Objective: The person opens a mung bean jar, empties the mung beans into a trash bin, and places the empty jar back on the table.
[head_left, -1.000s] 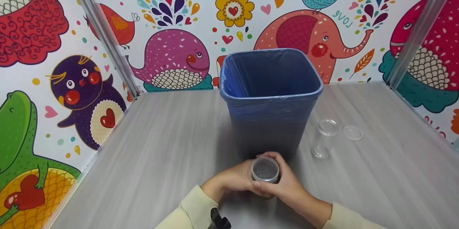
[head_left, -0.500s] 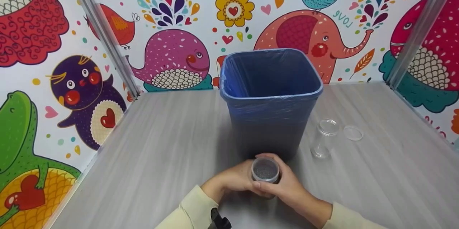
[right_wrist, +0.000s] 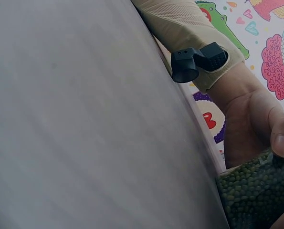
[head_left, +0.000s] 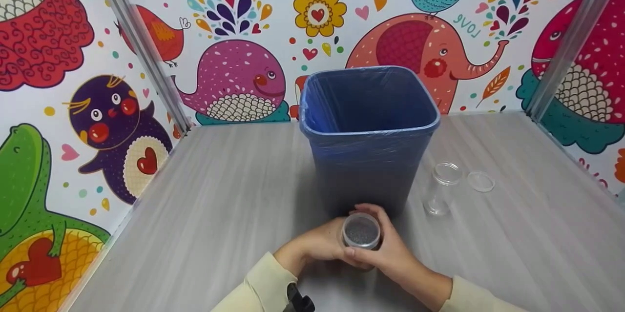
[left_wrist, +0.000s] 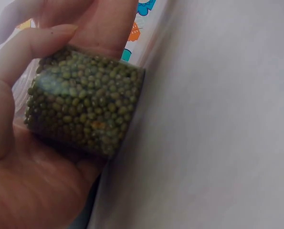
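Note:
A clear jar of small green beans stands upright between both hands, low in the middle of the head view. The left hand wraps the jar from the left. From the right, the right hand grips around its top, thumb at the near side of the rim and fingers round the far side. Close up in the left wrist view, the green beans pack the jar's lower part. The right wrist view shows the left hand's thumb pressed against the jar.
A blue bin with a clear plastic liner stands right behind the hands. To its right stand an empty clear jar and a clear round lid lying flat on the grey table. Patterned walls close off the back and sides.
The right hand's fingers shift slightly round the jar's top, pulling in and then reaching out again. The left hand and the jar stay in place.

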The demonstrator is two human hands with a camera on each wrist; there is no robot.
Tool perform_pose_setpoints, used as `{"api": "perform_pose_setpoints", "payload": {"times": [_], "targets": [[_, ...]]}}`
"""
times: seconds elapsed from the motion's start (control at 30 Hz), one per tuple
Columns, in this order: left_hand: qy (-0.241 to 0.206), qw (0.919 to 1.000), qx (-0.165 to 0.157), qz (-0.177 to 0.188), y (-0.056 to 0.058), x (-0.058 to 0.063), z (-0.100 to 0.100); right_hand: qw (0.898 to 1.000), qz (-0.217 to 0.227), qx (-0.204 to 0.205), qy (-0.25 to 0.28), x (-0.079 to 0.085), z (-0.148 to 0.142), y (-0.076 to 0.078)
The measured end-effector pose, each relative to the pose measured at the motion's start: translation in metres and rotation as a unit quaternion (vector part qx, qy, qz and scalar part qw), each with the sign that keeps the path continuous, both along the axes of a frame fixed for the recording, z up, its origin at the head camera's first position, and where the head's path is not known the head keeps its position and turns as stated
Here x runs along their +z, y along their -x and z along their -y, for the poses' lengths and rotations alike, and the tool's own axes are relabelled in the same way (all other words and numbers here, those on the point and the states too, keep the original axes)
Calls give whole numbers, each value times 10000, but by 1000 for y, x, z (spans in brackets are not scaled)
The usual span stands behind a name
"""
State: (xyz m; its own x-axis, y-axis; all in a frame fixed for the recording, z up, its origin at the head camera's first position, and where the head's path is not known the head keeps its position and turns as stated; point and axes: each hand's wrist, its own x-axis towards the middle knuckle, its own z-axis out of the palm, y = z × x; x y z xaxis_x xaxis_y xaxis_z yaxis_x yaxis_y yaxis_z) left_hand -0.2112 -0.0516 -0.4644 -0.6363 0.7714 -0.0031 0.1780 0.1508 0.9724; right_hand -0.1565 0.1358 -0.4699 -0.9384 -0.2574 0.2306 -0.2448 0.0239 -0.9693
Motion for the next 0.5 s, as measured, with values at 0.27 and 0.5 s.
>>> {"api": "perform_pose_setpoints", "payload": {"times": [0.27, 0.5], "targets": [[-22, 10000, 43, 40, 0, -1, -1, 9996, 63, -141, 256, 0, 2, 0], [-36, 10000, 81, 19, -1, -1, -1, 9995, 78, -143, 256, 0, 3, 0]]}}
